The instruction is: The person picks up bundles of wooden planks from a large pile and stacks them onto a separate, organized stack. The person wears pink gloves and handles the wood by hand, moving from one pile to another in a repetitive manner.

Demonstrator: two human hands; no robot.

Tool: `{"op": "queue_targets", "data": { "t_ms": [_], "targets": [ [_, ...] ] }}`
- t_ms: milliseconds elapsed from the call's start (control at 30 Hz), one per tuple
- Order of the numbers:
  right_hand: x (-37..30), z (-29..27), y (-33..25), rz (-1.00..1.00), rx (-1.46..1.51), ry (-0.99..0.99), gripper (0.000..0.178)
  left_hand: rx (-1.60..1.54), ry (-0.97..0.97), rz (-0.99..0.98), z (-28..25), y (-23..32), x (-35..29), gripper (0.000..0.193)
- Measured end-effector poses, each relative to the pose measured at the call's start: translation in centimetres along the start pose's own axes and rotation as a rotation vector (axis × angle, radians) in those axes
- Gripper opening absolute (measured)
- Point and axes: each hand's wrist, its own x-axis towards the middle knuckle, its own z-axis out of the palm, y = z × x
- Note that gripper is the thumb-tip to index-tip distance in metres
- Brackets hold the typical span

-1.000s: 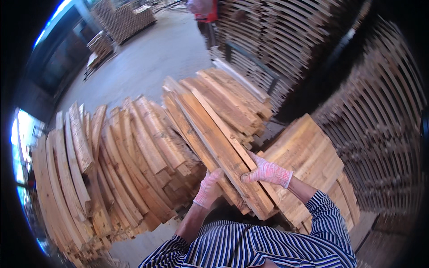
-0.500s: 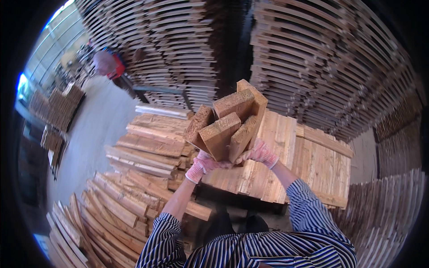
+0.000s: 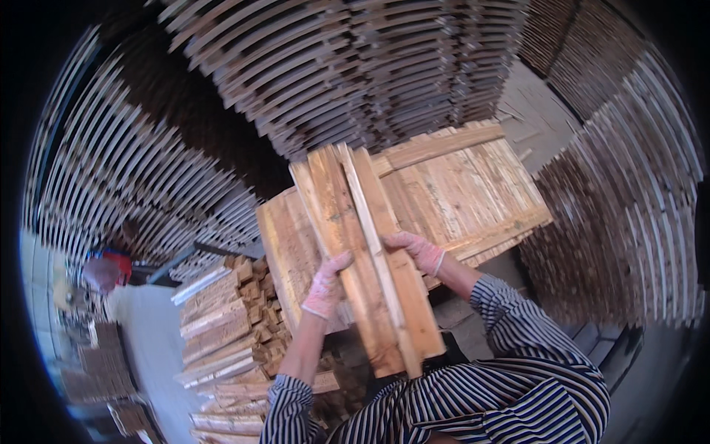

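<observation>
A bundle of wooden boards (image 3: 344, 222) lies lengthwise between my hands, its near ends close to my body. My left hand (image 3: 328, 285), in a pinkish-white glove, grips the bundle's left side. On the right side my right hand (image 3: 416, 251), gloved alike, has its thumb over the top edge and its fingers hidden below. Beneath and beyond the bundle is a low stack of planks (image 3: 458, 181) laid side by side, with a cross board (image 3: 444, 148) along its far edge and another cross board (image 3: 499, 233) along its near edge.
Loose piles of cut boards (image 3: 218, 314) stand at the left. Tall slatted stacks of wood (image 3: 370, 66) rise behind, with another (image 3: 614, 229) on the right. A person in red (image 3: 111, 270) is far off at the left, beside the grey floor (image 3: 148, 333).
My view has swung to the right. The boards, earlier held up with their ends toward me, are now lowered and lie lengthwise over the plank stack, both hands still on them.
</observation>
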Motion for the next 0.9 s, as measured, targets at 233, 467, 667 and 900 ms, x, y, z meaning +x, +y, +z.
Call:
{"op": "queue_targets", "data": {
  "t_ms": [233,467,667,900],
  "targets": [
    [-8.4,-16.2,-15.0,-0.076,-0.251,0.360,0.044,0.016,-0.018,-0.201,14.0,-10.7,16.6,0.046],
    [-11.8,-22.7,-23.2,0.102,-1.682,1.194,0.103,0.112,0.084,-0.202,17.5,-13.7,23.2,0.035],
    [-12.1,-25.1,-20.1,-0.077,-1.493,1.339,0.099,0.189,0.183,-0.124,7.7,-9.3,18.7,0.042],
    [-10.4,-18.9,-21.9,-0.218,-1.498,1.286,0.077,0.168,0.310,-0.064,-5.2,-4.9,16.4,0.045]
  ]
}}
